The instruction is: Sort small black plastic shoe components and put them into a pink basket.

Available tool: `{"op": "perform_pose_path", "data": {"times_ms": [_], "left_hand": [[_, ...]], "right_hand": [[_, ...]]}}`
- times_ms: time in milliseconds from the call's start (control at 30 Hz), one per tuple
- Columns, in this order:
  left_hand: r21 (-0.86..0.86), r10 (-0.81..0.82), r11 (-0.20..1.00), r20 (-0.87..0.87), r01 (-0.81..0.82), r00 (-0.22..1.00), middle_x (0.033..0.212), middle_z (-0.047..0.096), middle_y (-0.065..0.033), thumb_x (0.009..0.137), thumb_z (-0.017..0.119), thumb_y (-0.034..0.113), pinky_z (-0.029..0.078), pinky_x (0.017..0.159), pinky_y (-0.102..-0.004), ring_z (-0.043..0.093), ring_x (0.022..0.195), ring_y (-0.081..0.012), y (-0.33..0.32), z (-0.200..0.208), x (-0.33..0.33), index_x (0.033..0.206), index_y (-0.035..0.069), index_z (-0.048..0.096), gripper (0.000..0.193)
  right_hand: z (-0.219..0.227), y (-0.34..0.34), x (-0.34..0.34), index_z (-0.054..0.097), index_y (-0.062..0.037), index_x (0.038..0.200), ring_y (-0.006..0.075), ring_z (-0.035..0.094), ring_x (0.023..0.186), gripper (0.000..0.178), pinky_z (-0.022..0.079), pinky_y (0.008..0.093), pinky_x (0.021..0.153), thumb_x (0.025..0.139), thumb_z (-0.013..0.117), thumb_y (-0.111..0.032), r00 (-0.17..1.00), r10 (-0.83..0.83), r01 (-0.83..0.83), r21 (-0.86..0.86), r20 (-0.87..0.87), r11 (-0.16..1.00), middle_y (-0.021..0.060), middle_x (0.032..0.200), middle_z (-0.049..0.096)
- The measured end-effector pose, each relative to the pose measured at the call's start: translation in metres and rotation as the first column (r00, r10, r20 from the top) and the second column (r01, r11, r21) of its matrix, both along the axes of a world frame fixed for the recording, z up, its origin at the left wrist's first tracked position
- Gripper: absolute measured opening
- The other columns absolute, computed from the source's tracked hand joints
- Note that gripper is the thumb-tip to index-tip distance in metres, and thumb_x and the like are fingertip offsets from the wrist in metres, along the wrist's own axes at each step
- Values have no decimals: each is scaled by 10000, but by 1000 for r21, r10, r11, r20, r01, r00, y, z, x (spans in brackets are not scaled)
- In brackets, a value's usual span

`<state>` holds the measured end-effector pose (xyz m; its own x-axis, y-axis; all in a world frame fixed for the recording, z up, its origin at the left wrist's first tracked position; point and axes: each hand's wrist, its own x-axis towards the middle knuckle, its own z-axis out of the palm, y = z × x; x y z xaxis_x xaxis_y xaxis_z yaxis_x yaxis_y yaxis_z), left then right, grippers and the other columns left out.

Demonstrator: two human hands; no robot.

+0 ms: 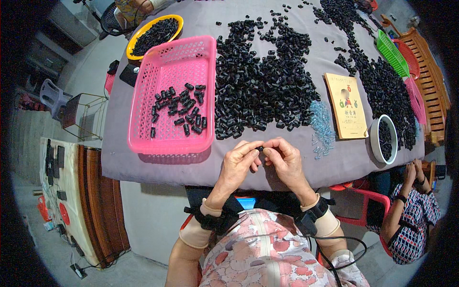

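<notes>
Just in front of the table's near edge, my left hand (237, 161) and my right hand (286, 161) meet, their fingertips pinched together. Between them is a small black plastic part (260, 149), mostly covered by the fingers. Beyond my hands spreads a big heap of loose black plastic parts (263, 86). To the left, a pink perforated basket (172, 146) holds several similar black pieces on its bottom. Small clear bluish pieces (322, 125) lie in a pile to the right of the heap.
A yellow booklet (346, 105) lies right of the bluish pile, near a white bowl (393, 138) of black parts. At the far left is a yellow basin (179, 23) of black pieces. Green (393, 52) and red baskets stand far right. Another person (411, 215) sits at right.
</notes>
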<state>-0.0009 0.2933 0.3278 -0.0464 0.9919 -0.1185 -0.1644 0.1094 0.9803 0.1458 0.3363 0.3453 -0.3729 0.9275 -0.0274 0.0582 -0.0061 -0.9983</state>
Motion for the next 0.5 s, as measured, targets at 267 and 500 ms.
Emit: {"op": "perform_pose_path", "data": {"times_ms": [267,500], "left_hand": [[-39,-22,999,91,26,996,744,533,-33,923,482,72,438,515,-190,529,617,-79,1,0,-5,1130,1,577,238],[-119,27,993,261,5,965,675,562,-27,926,505,109,409,481,-186,496,536,-72,3,3,-5,1026,17,584,158]], "right_hand": [[0,0,-2,587,1,889,62,526,591,59,444,213,527,867,546,-35,999,5,-6,-29,-44,1000,11,686,579],[5,-1,-2,580,-8,873,50,522,591,43,435,207,519,862,565,-47,997,16,-22,-81,-77,996,1,675,577]]}}
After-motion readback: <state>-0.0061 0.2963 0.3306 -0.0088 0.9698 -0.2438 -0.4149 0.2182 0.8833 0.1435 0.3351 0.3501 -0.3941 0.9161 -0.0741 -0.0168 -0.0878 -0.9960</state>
